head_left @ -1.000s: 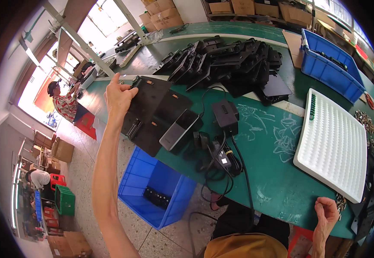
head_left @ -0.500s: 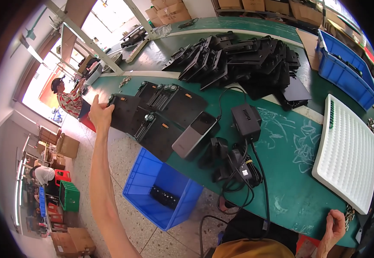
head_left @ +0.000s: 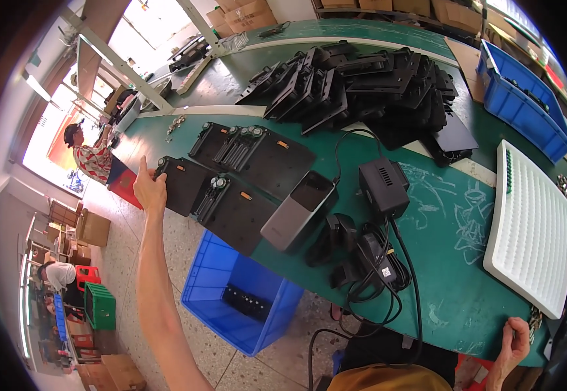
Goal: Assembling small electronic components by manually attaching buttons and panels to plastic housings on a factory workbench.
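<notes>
While the left hand [head_left: 149,188] touches the left end of a black plate [head_left: 184,187], I see that plate lying along the left edge of the worktop [head_left: 456,293]; whether the fingers pinch it or merely rest against it, I cannot tell. Adjacent black plates [head_left: 238,214] lie to its right and on its far side, bearing round metal fittings. The right hand [head_left: 515,339], at the near right edge, is loosely curled with no object visible, though I cannot see into its palm; small metal parts [head_left: 536,319] lie just beside it. Principal hazard, in my judgement: a pull to the left could tip the touched plate over the edge, with the floor and a blue crate [head_left: 202,277] below. A shove to the right could drive the plates against the grey device [head_left: 299,215] and strain the thin cable [head_left: 337,148] arching from its far end. Near the middle, a thick black cord [head_left: 415,293] drops over the near edge; snagged by the body, it could drag the black box [head_left: 385,188]. Secondary hazard: a sweep of the right hand could scatter the metal parts or jar the white dimpled tray [head_left: 531,234].
</notes>
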The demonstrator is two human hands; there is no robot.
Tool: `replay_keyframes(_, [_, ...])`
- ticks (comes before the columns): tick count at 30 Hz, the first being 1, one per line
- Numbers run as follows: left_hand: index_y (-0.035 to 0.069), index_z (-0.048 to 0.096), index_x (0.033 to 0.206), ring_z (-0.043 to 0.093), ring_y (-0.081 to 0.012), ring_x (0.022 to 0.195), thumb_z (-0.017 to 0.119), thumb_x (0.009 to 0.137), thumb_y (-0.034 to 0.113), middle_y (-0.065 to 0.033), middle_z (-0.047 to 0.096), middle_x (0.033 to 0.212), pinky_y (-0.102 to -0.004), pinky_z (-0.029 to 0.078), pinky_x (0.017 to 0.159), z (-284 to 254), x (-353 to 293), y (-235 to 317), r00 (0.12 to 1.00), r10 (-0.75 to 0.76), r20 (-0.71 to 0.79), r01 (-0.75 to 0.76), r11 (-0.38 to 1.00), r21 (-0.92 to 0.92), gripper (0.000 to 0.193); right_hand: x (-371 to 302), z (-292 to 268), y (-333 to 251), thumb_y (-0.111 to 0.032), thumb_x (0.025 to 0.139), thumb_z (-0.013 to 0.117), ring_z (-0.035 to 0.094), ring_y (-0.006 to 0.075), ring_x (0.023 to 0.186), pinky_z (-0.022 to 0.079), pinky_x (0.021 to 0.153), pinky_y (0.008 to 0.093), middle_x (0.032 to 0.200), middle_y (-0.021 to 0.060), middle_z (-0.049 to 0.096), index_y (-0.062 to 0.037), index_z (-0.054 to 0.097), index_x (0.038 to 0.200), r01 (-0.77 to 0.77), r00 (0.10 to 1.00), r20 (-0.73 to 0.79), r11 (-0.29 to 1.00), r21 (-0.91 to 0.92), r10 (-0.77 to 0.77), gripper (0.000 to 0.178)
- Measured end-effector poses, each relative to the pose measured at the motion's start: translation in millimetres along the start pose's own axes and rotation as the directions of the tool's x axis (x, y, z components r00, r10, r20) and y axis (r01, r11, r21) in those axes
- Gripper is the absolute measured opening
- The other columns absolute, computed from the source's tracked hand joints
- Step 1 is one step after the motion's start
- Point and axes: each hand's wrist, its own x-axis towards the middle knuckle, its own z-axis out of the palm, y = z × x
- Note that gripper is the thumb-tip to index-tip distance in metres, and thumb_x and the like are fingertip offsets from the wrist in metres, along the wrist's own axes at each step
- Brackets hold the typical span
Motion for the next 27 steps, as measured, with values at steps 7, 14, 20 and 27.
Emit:
replay_keyframes(7, [0.008, 0.051, 0.140, 0.069, -0.0309, 0.085, 0.071, 0.073, 0.008, -0.0140, 0.072, 0.094, -0.0407, 0.053, 0.080, 18, 5, -4, 0.999, 0.041, 0.023, -0.041, 0.999, -0.008, 0.070, -2, 0, -1, 0.010, 0.091, 0.055, 0.053, 0.0139, 0.097, 0.041, 0.089, 0.0239, 0.103, 0.0059, 0.056, 0.0001, 0.058, 0.097, -0.022, 1.000, -0.022, 0.999, -0.025, 0.021, 0.013])
replay_keyframes(14, [0.010, 0.052, 0.140, 0.069, -0.0313, 0.085, 0.073, 0.073, 0.006, -0.0145, 0.072, 0.096, -0.0411, 0.053, 0.080, 28, 3, -10, 0.997, 0.069, 0.037, -0.067, 0.996, -0.062, 0.071, -2, 3, -5, 0.009, 0.091, 0.054, 0.053, 0.0139, 0.097, 0.041, 0.090, 0.0243, 0.103, 0.0059, 0.056, 0.0000, 0.058, 0.097, -0.076, 0.996, -0.058, 0.996, -0.048, 0.073, 0.012])
replay_keyframes(20, [0.010, 0.054, 0.139, 0.069, -0.0295, 0.085, 0.073, 0.072, 0.007, -0.0129, 0.072, 0.094, -0.0404, 0.053, 0.079, 35, -1, -8, 0.997, 0.074, 0.018, -0.072, 0.993, -0.095, 0.069, -1, 4, -6, 0.010, 0.091, 0.054, 0.053, 0.0141, 0.096, 0.041, 0.089, 0.0244, 0.102, 0.0063, 0.056, 0.0005, 0.058, 0.097, -0.053, 0.997, -0.055, 0.997, -0.051, 0.050, 0.012])
replay_keyframes(27, [0.010, 0.056, 0.136, 0.069, -0.0290, 0.086, 0.074, 0.073, 0.008, -0.0138, 0.072, 0.095, -0.0396, 0.054, 0.080, 29, -4, -15, 0.996, 0.054, 0.074, -0.045, 0.992, -0.119, 0.066, -2, -5, 5, 0.007, 0.092, 0.056, 0.054, 0.0133, 0.098, 0.042, 0.089, 0.0242, 0.104, 0.0054, 0.057, 0.0000, 0.060, 0.099, -0.022, 0.999, -0.026, 0.998, -0.059, 0.020, 0.010])
